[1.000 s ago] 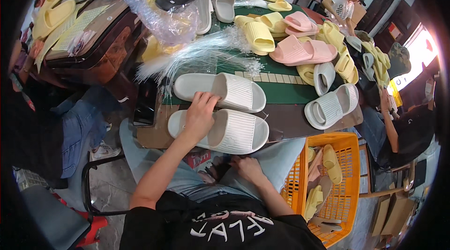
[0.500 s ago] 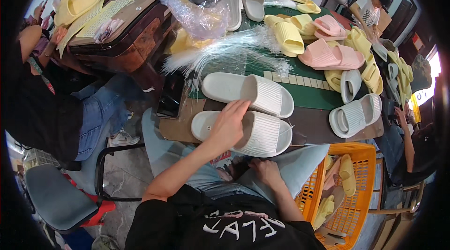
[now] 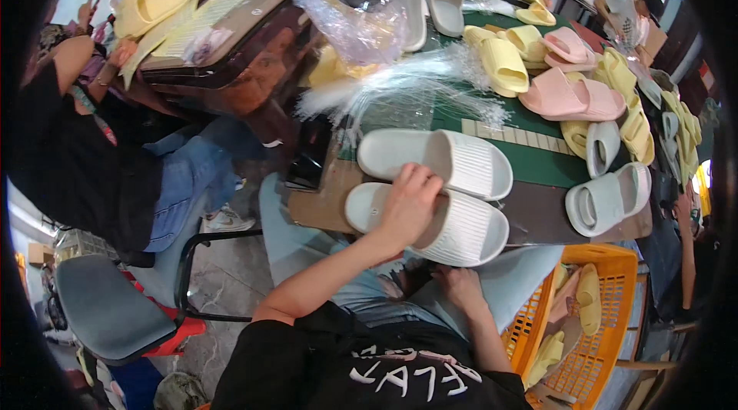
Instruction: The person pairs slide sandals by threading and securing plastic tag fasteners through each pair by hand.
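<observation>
Two white ribbed slide sandals lie side by side at the near edge of the table. My left hand [image 3: 410,206] rests on the strap of the nearer white sandal [image 3: 461,229], fingers curled over it. The farther white sandal [image 3: 453,160] lies just beyond it, untouched. My right hand [image 3: 455,285] is low in my lap under the table edge, fingers curled; whether it holds anything I cannot tell. A bundle of clear plastic ties [image 3: 415,83] fans out just behind the sandals.
Yellow sandals [image 3: 503,64], pink sandals [image 3: 565,95] and grey sandals [image 3: 607,198] cover the green table [image 3: 538,164]. An orange basket [image 3: 584,333] with yellow sandals stands at my right. A person in black sits at my left by a grey chair [image 3: 108,310]. Other people work across the table.
The view has shifted so everything sits lower and more to the right. My left hand stays on the nearer white sandal's strap; my right hand stays in my lap.
</observation>
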Demonstrator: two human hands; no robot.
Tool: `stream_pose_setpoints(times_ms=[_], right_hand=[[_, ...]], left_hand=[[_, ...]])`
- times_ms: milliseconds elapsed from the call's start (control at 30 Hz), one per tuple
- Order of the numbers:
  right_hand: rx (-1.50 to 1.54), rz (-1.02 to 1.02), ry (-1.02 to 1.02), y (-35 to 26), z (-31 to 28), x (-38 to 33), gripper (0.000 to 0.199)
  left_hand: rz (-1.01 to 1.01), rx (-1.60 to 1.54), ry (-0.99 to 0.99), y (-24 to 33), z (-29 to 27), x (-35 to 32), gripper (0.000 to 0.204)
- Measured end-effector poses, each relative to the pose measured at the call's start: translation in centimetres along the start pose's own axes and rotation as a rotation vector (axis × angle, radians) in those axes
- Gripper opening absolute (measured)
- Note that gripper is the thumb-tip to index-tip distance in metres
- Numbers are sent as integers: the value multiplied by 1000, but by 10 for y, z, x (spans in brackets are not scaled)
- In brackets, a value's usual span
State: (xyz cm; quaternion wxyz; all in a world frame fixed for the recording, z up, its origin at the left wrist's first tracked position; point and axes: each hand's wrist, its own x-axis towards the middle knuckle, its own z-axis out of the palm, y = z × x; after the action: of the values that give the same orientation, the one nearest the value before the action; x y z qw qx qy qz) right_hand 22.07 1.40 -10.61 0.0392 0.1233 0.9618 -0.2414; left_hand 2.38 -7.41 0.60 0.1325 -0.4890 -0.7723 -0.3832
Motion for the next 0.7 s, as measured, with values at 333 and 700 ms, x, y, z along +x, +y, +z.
stream_pose_setpoints(times_ms=[333,700], right_hand=[[-46,-213,255,16,16,4,39],[-11,50,45,-12,-10,1,19]], left_hand=[[44,-87,121,28,-33,5,18],[354,277,712,-13,-207,205,15]])
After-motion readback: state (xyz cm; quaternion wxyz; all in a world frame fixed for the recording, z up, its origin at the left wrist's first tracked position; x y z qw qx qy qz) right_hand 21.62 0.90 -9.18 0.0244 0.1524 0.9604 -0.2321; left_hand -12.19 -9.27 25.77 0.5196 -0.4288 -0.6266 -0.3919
